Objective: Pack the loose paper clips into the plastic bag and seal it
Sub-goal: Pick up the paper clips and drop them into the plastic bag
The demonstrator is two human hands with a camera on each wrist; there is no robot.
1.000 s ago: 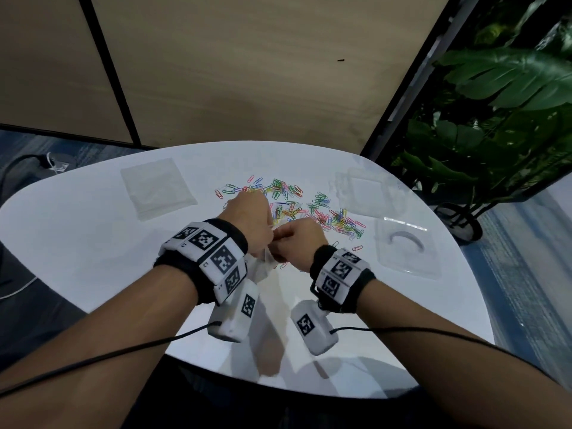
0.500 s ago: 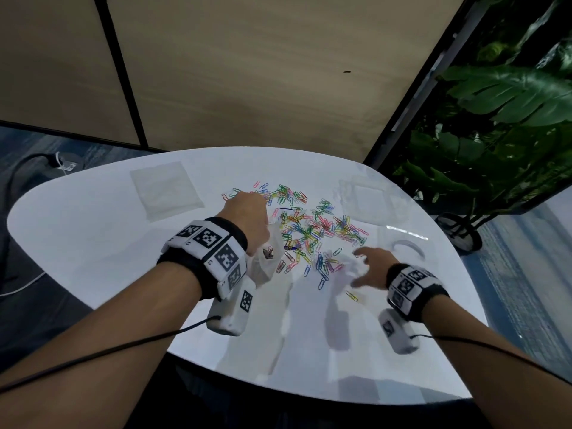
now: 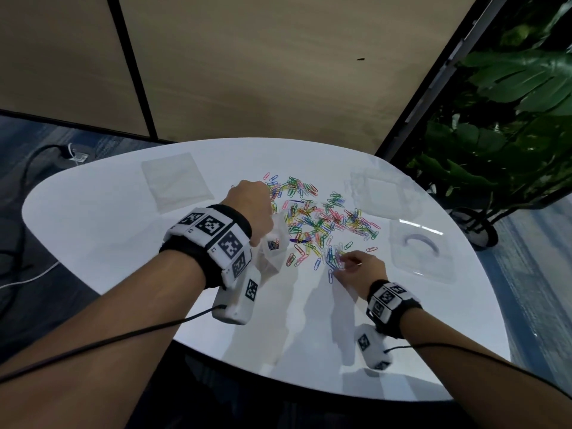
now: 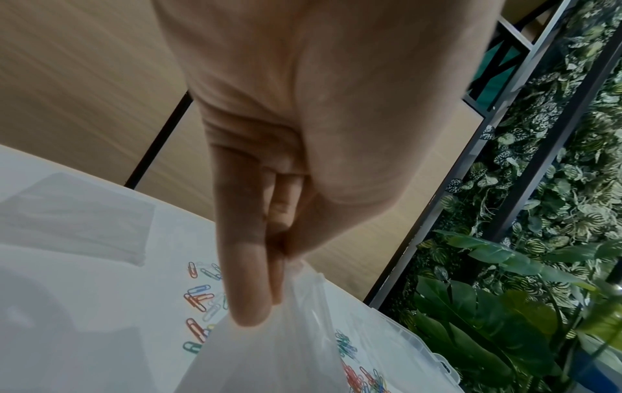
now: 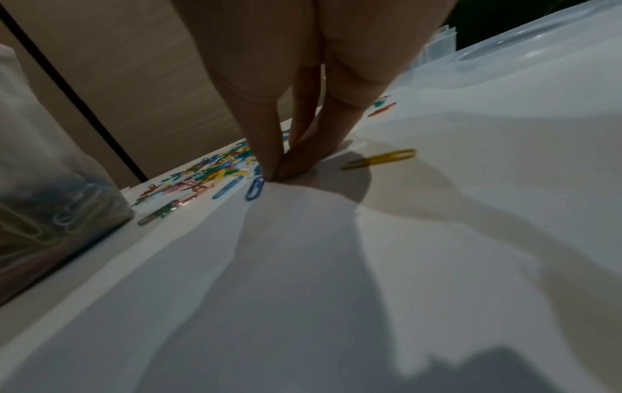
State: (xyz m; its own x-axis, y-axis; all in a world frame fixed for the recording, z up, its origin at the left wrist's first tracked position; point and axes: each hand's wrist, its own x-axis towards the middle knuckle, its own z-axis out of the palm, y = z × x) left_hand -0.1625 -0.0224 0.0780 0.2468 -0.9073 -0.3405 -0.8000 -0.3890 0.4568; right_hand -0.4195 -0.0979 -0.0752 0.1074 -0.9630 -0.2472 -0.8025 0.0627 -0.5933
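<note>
The left hand [image 3: 252, 212] pinches the top edge of the plastic bag [image 3: 272, 249] mid-frame. The right hand [image 3: 360, 267] pinches paper clips [image 3: 322, 218] at the pile's lower edge. The white table [image 3: 93, 230] lies bare toward its near edge.

The surface [image 3: 123, 230] looks glossy, smooth white; the plastic bag [image 3: 272, 252] is thin, translucent film; the paper clips [image 3: 322, 218] wear bright coloured coating; the wall panels [image 3: 263, 72] look like matt wood
</note>
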